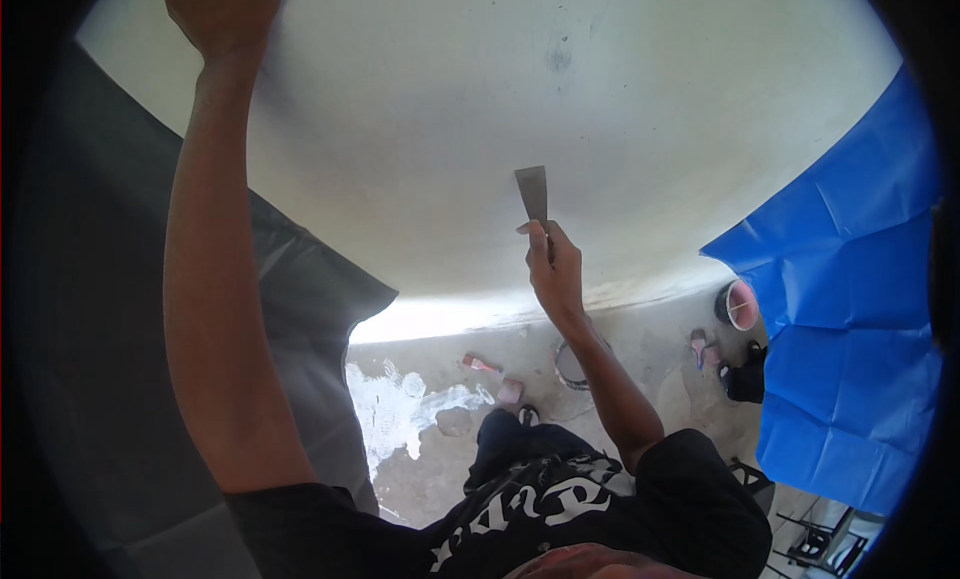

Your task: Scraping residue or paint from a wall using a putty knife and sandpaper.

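Observation:
My right hand (553,268) grips a putty knife (533,193) by its lower end. The knife's flat, flared metal blade points up, in front of a pale wall (450,129); whether it touches the wall I cannot tell. My left arm is raised along the left side, and my left hand (225,9) is against or close to the wall at the top edge, where its fingers are cut off by the frame. Small dark marks and a grey smudge (559,58) show on the wall above the blade.
Grey sheeting (315,294) hangs at left, blue sheeting (817,294) at right. On the concrete floor lie paint brushes (478,364), a pinkish block (511,390), a round container (571,365) and a bucket (741,306). Another person's foot (742,380) shows beside the blue sheet.

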`<state>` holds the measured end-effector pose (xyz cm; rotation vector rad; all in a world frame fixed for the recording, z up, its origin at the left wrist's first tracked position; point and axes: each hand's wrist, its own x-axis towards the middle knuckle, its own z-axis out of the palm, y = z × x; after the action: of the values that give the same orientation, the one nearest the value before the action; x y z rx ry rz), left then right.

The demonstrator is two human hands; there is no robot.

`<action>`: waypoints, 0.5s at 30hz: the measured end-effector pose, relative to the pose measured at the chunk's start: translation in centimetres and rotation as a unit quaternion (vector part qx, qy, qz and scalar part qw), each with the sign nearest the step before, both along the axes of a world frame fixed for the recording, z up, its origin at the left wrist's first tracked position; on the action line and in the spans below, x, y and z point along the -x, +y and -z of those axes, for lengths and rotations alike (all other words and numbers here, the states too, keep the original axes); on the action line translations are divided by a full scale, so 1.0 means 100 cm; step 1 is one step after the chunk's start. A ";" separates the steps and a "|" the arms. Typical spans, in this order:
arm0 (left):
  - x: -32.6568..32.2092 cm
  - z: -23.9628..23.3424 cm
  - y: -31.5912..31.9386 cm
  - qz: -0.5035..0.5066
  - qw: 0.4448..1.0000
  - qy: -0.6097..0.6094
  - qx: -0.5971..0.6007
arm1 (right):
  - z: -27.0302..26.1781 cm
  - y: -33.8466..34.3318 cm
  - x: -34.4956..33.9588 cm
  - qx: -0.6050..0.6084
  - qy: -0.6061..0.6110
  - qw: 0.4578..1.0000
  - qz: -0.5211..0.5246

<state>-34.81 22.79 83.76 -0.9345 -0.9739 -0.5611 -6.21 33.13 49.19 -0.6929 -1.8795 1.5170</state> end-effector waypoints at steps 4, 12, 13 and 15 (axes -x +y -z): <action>0.003 0.001 -0.001 -0.019 1.000 -0.008 -0.005 | -0.015 0.001 -0.020 -0.045 0.111 0.993 -0.017; -0.003 -0.002 -0.002 -0.061 0.998 -0.007 0.001 | 0.006 0.058 -0.004 0.104 0.135 0.976 -0.137; -0.004 -0.001 -0.002 -0.067 0.998 -0.019 -0.001 | 0.027 0.051 -0.003 0.038 0.094 0.990 -0.098; -0.002 0.006 0.009 -0.057 0.998 -0.030 -0.011 | 0.065 0.038 -0.010 -0.005 0.075 0.996 -0.053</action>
<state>-34.65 23.72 83.20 -0.8403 -1.0662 -0.5043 -5.22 36.91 42.70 -0.4669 -1.8342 1.5782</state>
